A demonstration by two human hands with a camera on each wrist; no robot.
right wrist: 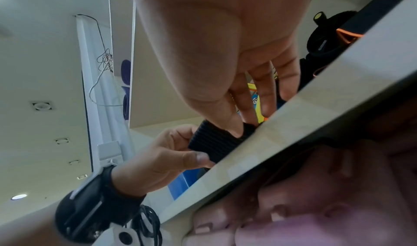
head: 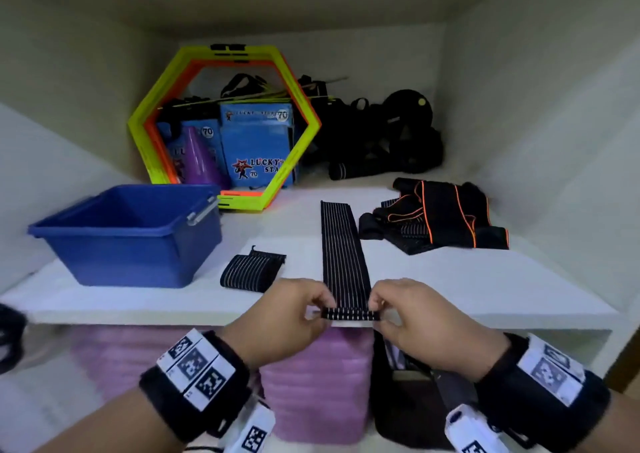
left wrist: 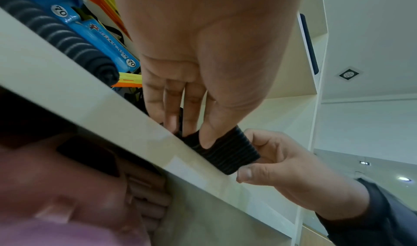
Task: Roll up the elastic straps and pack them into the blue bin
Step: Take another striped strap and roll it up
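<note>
A long black elastic strap point(head: 341, 255) with thin white stripes lies flat on the white shelf, running from back to front. Its near end is turned over into a small roll point(head: 349, 314) at the shelf's front edge. My left hand point(head: 323, 309) pinches the left end of that roll and my right hand point(head: 375, 309) pinches the right end. In the wrist views the thumbs of the left hand point(left wrist: 198, 137) and the right hand point(right wrist: 243, 126) press on the ribbed strap point(left wrist: 225, 153) point(right wrist: 214, 142). A rolled strap point(head: 252, 272) lies beside the blue bin point(head: 128, 231), which looks empty.
More black straps with orange trim point(head: 443, 217) are heaped at the right. Yellow and orange hexagon rings point(head: 304, 120), blue boxes point(head: 256, 144), a purple cone point(head: 199, 156) and black gear point(head: 381, 137) fill the back. Pink mats point(head: 311, 376) sit under the shelf.
</note>
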